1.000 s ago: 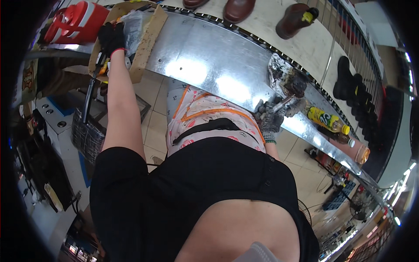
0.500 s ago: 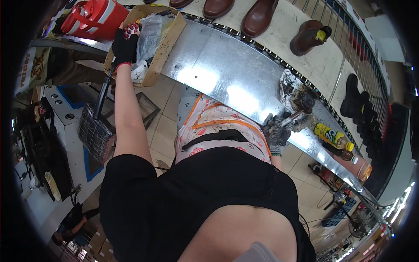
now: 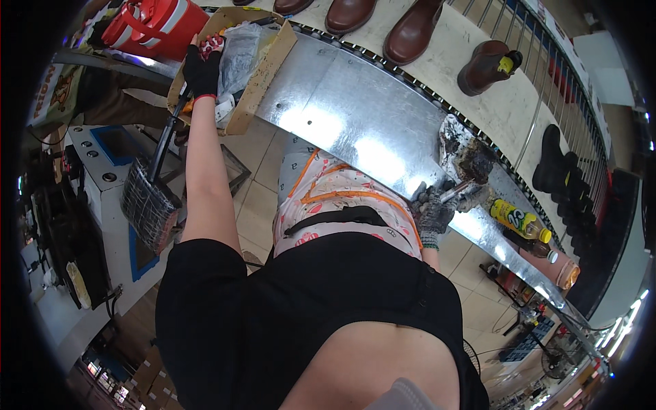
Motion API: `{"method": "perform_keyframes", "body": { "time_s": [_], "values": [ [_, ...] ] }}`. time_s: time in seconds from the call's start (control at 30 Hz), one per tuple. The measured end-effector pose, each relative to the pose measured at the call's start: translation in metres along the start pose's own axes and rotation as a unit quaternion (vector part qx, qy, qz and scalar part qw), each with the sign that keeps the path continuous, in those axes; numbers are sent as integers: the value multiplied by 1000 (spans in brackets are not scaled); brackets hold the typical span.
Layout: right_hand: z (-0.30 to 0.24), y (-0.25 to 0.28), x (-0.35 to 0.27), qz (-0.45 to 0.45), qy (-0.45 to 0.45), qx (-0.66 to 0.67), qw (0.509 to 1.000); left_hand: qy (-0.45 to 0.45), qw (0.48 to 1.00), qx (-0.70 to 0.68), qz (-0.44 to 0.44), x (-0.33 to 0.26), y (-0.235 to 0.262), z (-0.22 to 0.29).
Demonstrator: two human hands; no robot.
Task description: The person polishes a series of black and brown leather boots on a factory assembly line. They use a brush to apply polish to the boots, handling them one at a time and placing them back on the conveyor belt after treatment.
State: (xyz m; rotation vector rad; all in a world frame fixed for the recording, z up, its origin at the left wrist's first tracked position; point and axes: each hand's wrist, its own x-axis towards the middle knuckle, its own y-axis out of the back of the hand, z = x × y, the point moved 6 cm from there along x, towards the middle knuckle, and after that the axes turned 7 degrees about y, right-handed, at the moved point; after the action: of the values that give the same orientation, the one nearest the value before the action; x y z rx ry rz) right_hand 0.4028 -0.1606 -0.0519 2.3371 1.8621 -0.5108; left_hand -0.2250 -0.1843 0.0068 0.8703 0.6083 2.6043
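My left hand (image 3: 201,72), in a black fingerless glove, reaches to the left rim of an open cardboard box (image 3: 258,85). Its bent fingers, with red showing at the tips, lie inside the wall, and its thumb lies along the outside. Inside the box a crumpled clear plastic bag (image 3: 238,58) covers other contents. My right hand (image 3: 434,208) wears a grey knit glove and is closed around the handle of a brush (image 3: 459,189). The brush's dark end meets a black-stained, crumpled wrapping or container (image 3: 456,140) on the metal ledge; its bristles cannot be made out.
A shiny metal ledge (image 3: 342,89) runs along a pale conveyor belt (image 3: 444,61) bearing brown boots (image 3: 413,31). Yellow-labelled bottles (image 3: 519,219) lie right of my right hand. A red jug (image 3: 160,31) stands beyond the box. A wire-wrapped, long-handled block (image 3: 150,205) hangs at left.
The whole view has shifted slightly, with the left side drifting right. Both hands keep nearly the same places, and the brush handle has barely moved.
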Motion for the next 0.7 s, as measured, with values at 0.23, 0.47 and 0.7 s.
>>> {"method": "perform_keyframes", "body": {
  "time_s": [0.23,0.47,0.7],
  "values": [
    [3,2,2,20,0,-18,1000,30,999,27,-9,-1,0,10],
    [7,10,7,19,22,-59,998,-146,961,230,50,-10,1,54],
    [-4,-1,1,6,18,-41,999,-43,994,87,46,0,-2,2]
  ]
}}
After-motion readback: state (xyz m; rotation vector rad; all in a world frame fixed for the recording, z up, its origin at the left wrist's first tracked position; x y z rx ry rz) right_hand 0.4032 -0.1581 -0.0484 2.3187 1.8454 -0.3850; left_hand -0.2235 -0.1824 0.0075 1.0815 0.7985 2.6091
